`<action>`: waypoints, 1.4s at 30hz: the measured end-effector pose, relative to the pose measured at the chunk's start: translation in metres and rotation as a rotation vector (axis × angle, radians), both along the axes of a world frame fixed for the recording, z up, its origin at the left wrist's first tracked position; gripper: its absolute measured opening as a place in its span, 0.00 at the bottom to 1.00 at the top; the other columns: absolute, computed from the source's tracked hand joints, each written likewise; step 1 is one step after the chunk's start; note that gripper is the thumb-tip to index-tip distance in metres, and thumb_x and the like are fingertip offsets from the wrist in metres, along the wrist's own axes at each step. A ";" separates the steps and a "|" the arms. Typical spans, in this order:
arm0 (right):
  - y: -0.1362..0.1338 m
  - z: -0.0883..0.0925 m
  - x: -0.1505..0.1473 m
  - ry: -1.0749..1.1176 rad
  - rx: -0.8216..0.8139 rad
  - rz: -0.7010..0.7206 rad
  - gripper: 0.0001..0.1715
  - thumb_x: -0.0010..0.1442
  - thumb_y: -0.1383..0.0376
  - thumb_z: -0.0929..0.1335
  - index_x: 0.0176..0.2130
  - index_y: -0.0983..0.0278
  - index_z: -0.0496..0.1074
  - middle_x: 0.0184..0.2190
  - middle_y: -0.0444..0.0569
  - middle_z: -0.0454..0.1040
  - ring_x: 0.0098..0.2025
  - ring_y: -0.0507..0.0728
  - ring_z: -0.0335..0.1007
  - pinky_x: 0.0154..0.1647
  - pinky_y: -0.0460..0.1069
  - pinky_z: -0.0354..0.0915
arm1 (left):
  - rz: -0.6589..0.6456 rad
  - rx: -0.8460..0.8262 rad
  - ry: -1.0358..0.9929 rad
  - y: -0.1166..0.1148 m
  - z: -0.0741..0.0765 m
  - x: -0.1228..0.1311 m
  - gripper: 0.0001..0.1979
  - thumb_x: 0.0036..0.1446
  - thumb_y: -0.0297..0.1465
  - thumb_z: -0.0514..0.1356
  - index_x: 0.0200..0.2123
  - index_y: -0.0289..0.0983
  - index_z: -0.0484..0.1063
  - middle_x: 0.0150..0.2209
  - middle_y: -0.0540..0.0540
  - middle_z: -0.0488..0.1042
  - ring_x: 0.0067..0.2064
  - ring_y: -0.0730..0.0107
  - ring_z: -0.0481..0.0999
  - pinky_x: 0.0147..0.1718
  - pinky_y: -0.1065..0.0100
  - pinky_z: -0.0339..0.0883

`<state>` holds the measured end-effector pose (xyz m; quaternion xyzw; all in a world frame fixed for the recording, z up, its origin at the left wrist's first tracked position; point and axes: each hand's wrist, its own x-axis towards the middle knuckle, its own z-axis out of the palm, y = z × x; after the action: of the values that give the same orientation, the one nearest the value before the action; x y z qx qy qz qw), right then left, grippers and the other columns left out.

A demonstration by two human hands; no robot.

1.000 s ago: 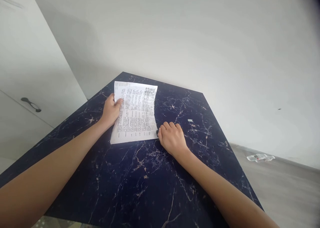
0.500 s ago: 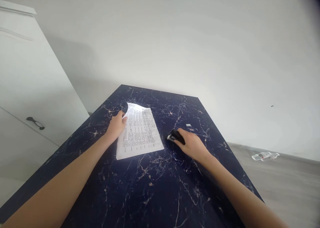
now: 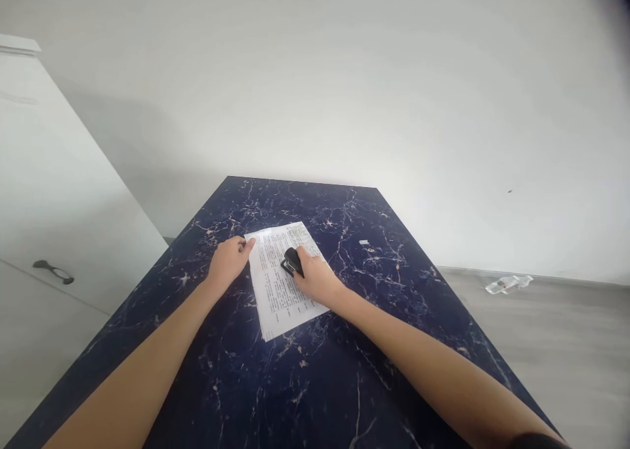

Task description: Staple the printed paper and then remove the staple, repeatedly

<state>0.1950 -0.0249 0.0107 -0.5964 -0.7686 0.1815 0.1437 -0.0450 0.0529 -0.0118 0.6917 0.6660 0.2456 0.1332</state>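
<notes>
Printed paper [image 3: 274, 299], laid between the side edges of the table [image 3: 280, 403], seemingly pinched by left hand [image 3: 230, 261]; stapler [image 3: 293, 261] gripped by right hand [image 3: 317, 279]; paper could be skewed by a slackened pinch.

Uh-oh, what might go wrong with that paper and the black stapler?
The black stapler is over the printing on the paper, so pressing it there might crease the page or poke holes through words. The left-hand grip is only at the far left corner, so the sheet might twist if bumped. And if the right-hand grip brings the stapler to that corner, the left thumb could get pinched.
</notes>
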 end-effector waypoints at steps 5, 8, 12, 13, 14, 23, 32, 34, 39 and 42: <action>-0.068 -0.007 0.048 -0.040 0.014 -0.180 0.16 0.65 0.70 0.63 0.52 0.62 0.61 0.34 0.52 0.77 0.33 0.61 0.74 0.30 0.50 0.57 | 0.011 -0.007 0.008 0.002 -0.004 0.000 0.20 0.65 0.49 0.54 0.35 0.40 0.77 0.34 0.43 0.82 0.39 0.52 0.81 0.37 0.61 0.67; -0.109 -0.011 0.085 -0.056 0.022 -0.340 0.17 0.64 0.70 0.63 0.53 0.62 0.61 0.33 0.52 0.77 0.33 0.62 0.76 0.30 0.50 0.60 | 0.002 -0.022 0.043 0.002 -0.005 0.001 0.20 0.64 0.49 0.55 0.35 0.42 0.77 0.34 0.43 0.82 0.37 0.52 0.81 0.33 0.62 0.66; -0.135 -0.015 0.117 0.013 0.006 -0.452 0.16 0.67 0.66 0.62 0.54 0.60 0.62 0.32 0.53 0.78 0.31 0.64 0.77 0.27 0.51 0.64 | -0.004 -0.017 0.040 0.004 -0.007 0.001 0.20 0.63 0.49 0.55 0.35 0.41 0.77 0.34 0.42 0.82 0.36 0.52 0.81 0.31 0.63 0.66; -0.136 -0.015 0.122 0.036 0.010 -0.452 0.17 0.67 0.64 0.62 0.56 0.60 0.62 0.35 0.54 0.79 0.34 0.65 0.78 0.28 0.53 0.66 | 0.001 -0.018 0.038 0.004 -0.007 0.001 0.20 0.63 0.49 0.55 0.35 0.41 0.77 0.34 0.42 0.82 0.36 0.52 0.81 0.31 0.63 0.66; -0.135 -0.013 0.127 0.058 0.026 -0.446 0.21 0.67 0.61 0.64 0.58 0.60 0.62 0.40 0.57 0.80 0.38 0.67 0.79 0.31 0.54 0.70 | 0.008 -0.023 0.034 0.004 -0.006 0.000 0.20 0.63 0.49 0.55 0.35 0.41 0.77 0.35 0.41 0.82 0.36 0.52 0.81 0.31 0.63 0.65; -0.029 -0.006 0.191 0.002 0.324 -0.282 0.27 0.72 0.54 0.59 0.63 0.64 0.66 0.67 0.60 0.65 0.69 0.65 0.61 0.68 0.62 0.60 | 0.061 0.008 -0.077 0.008 -0.007 -0.002 0.19 0.64 0.46 0.55 0.49 0.40 0.70 0.31 0.46 0.81 0.36 0.53 0.81 0.33 0.62 0.64; 0.026 -0.060 0.169 -0.342 0.050 -0.243 0.46 0.73 0.44 0.49 0.76 0.69 0.42 0.77 0.56 0.38 0.78 0.63 0.32 0.76 0.65 0.34 | 0.054 0.051 -0.146 0.008 -0.010 -0.002 0.15 0.65 0.43 0.55 0.49 0.41 0.69 0.27 0.49 0.78 0.33 0.55 0.79 0.34 0.63 0.63; 0.029 -0.059 0.162 -0.347 0.055 -0.239 0.45 0.73 0.44 0.49 0.76 0.68 0.42 0.77 0.56 0.38 0.79 0.63 0.30 0.76 0.66 0.34 | 0.066 0.059 -0.202 0.006 -0.007 -0.001 0.13 0.66 0.41 0.54 0.47 0.41 0.70 0.26 0.49 0.77 0.31 0.57 0.78 0.34 0.63 0.63; 0.052 -0.047 0.091 -0.301 0.036 -0.149 0.45 0.73 0.46 0.49 0.76 0.70 0.43 0.77 0.56 0.36 0.79 0.63 0.28 0.76 0.67 0.31 | 0.164 0.150 -0.301 0.004 0.001 -0.010 0.12 0.66 0.39 0.53 0.46 0.40 0.71 0.24 0.50 0.74 0.27 0.60 0.75 0.35 0.64 0.66; 0.073 -0.043 0.016 -0.239 0.046 -0.077 0.45 0.73 0.46 0.49 0.76 0.71 0.42 0.77 0.55 0.34 0.79 0.63 0.27 0.75 0.67 0.29 | 0.264 0.239 -0.350 0.009 0.001 -0.027 0.12 0.66 0.38 0.52 0.46 0.40 0.71 0.31 0.46 0.78 0.34 0.60 0.78 0.39 0.64 0.68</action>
<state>0.2111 0.0478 -0.0319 -0.6396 -0.7605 0.0859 0.0714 -0.0717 0.0623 -0.0104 0.5564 0.6837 0.4538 0.1307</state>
